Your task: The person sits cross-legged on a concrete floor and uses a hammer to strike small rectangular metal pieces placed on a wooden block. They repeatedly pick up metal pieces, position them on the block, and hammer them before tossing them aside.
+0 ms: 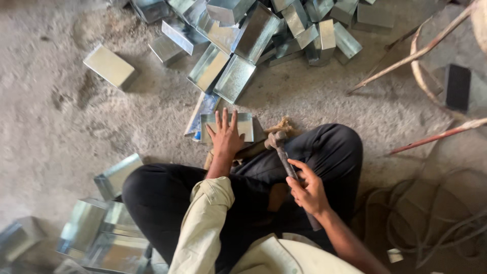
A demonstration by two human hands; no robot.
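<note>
Fingers spread flat, the left hand presses down on a small sheet-metal tray that lies on the dusty ground just in front of the person's crossed legs — the palm is open, pinning the piece rather than gripping it. The right hand is closed around the handle of a hammer, holding it low on the shaft, with the shaft angled up and to the left so that the worn head sits just beside the tray's right edge, close to the left hand; whether the head touches the metal cannot be told. A flat metal strip with a bluish tint lies partly under the tray's left side. Beyond it, toward the top of the view, a loose heap of finished galvanised boxes lies tumbled together, open sides facing various ways, and one closed box sits apart to the left on the bare floor. More shiny metal boxes are stacked by the person's left knee at the lower left. The person wears dark trousers and a pale long-sleeved shirt. On the right, thin rusty rods of a frame cross the view, and a coil of grey hose or cable lies on the ground — well apart from the hands.
</note>
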